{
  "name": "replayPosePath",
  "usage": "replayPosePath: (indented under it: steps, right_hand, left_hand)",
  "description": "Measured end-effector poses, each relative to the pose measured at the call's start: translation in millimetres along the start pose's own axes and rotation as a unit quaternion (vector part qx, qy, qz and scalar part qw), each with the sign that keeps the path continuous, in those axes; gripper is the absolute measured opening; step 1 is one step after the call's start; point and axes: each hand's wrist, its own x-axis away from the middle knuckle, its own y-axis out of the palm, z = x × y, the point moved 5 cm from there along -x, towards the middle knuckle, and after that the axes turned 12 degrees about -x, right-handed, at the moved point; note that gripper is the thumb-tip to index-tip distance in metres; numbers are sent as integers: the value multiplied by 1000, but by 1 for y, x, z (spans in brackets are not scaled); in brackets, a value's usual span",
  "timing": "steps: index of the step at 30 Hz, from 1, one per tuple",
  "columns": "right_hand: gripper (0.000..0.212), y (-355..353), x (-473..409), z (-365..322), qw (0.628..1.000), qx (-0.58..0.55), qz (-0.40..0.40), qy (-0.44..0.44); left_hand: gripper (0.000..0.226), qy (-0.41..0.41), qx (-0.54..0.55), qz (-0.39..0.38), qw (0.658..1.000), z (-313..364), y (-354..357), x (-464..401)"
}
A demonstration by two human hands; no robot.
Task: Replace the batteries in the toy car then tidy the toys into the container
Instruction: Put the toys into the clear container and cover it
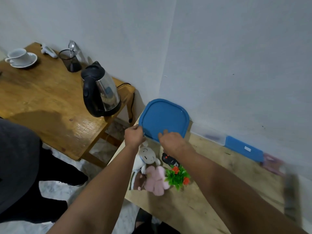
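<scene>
**Item: lidded toy container, both hands on the lid**

Container lid (163, 118): blue, rounded-square, rigid plastic. It sits at the far left corner of the pale surface (211, 191), against the wall. The tub beneath it is hidden from view.

Left hand (134, 136): grip curled round the lid's near left corner, thumb on the rim.

Right hand (170, 141): on the lid's near edge, one finger showing over the top. Whether its grip is closed on the rim cannot be told.

Toys, clustered near the left edge just short of the container: white plush doll (147, 157); pink plush (156, 180); small brown plush (137, 182); green plastic plant with red flowers (178, 177). A dark toy with red detail (168, 159), possibly the car, lies partly under the right wrist.

Handling, judged: lid light, stiff, smooth, slightly flexible. It is probably best peeled upward from a corner. The plush items are soft and light, graspable anywhere. The plant is springy, best lifted at its base. The dark toy is hard, best gripped across its body.
</scene>
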Motion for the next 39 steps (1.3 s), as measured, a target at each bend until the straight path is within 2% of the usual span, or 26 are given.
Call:
replayPosePath:
  steps: [6,10,12,15,19,23,25,28,34,36,39]
  right_hand:
    - [26,-12,-3,-7,999,34,34,20]
    - [32,-28,0,-5,996,-9,76,44]
    - [39,-41,6,2,992,-45,99,59]
    - [31,-61,20,22,980,-98,150,82]
    - [30,-83,61,70,934,-155,297,125]
    - [42,-77,115,133,859,-280,379,199]
    - [46,-62,137,162,829,-346,378,223]
    - [51,-30,157,198,809,-427,318,248]
    - [50,8,144,239,765,-550,231,240]
    - [50,9,133,245,780,-535,233,227]
    - [58,8,121,257,845,-397,248,259]
  left_hand:
    - [24,-32,58,-4,998,-3,1,-2]
    - [21,-50,87,-19,995,3,4,1]
    - [29,-64,92,-25,993,5,5,4]
    - [46,-72,75,-30,994,4,7,3]
    - [51,-68,49,-46,995,9,11,6]
    - [46,-63,0,-35,997,13,19,12]
    - [56,-66,-14,-23,997,11,20,13]
    - [66,-66,-19,-18,997,10,21,18]
    - [67,-69,-9,-15,997,6,32,22]
    - [63,-66,-14,-11,998,6,35,23]
    - [48,-59,-21,-7,998,7,36,21]
